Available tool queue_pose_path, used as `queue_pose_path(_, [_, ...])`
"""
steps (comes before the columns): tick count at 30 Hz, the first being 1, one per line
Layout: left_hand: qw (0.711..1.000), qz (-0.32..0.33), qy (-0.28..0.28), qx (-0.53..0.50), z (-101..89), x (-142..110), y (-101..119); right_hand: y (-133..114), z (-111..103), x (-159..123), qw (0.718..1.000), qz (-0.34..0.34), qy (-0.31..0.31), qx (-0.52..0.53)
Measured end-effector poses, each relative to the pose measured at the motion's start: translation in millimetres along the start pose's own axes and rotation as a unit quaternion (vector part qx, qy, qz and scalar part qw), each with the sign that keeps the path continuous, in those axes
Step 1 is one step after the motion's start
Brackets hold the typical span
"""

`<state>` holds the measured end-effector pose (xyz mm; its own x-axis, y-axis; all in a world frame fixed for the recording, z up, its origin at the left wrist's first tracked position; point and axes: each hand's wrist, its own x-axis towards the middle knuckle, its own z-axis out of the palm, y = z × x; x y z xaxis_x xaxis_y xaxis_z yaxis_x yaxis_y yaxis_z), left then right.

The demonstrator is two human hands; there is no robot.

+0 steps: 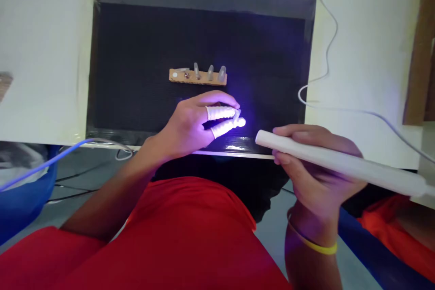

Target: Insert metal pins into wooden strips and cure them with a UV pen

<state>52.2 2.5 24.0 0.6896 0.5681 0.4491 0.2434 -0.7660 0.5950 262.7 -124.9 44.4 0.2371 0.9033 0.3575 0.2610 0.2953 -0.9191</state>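
Left hand (188, 120): thumb and one finger sheathed in ribbed white covers, brought together on a small translucent piece (237, 117). Piece held out at the tips, over the near part of the black mat (136, 54), presumably so that the violet light reaches it; covers probably there to part skin from glow or residue. Outline of the piece: partly lost to glare and fingertips.

Right hand (317, 190): fingers closed around a long white, round-ended wand (306, 149), tip towards the left hand, a gap between. Grip lies well forward on the barrel, likely for steady aim. Wrist: one yellow band (322, 249).

Beyond the left hand: one narrow strip of brown corrugated cardboard (205, 76), laid across the mat. Upon it, several translucent, tapered pieces (222, 74), some raised, apparently spaced for easy picking; also a white dot and a small metallic bit (186, 75).

Surroundings: white tabletop (41, 31); thin white cable (336, 27), looping over the mat's right edge, a possible snag for the wand; blue cord (68, 152) near the left forearm, likewise liable to catch. To the right, orange-red cloth (390, 226), seemingly another person's clothing, close to the right forearm's working room.
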Motion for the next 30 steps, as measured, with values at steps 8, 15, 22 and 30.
queue_pose_path(8, [0.998,-0.019,-0.019,-0.063,0.7,-1.7,7.9,10.9,4.6,-4.2,0.998,0.022,0.048,0.038])
queue_pose_path(15, [0.994,-0.034,-0.035,-0.095,-0.2,1.2,13.8,16.5,4.2,-3.0,0.997,0.029,0.071,0.022])
queue_pose_path(22, [0.992,-0.063,-0.05,-0.101,0.2,0.3,18.2,20.1,2.0,1.0,0.996,0.046,0.07,0.017])
queue_pose_path(30, [0.99,-0.059,-0.074,-0.1,3.0,-1.6,18.8,27.9,0.3,5.8,0.997,0.046,0.068,0.008])
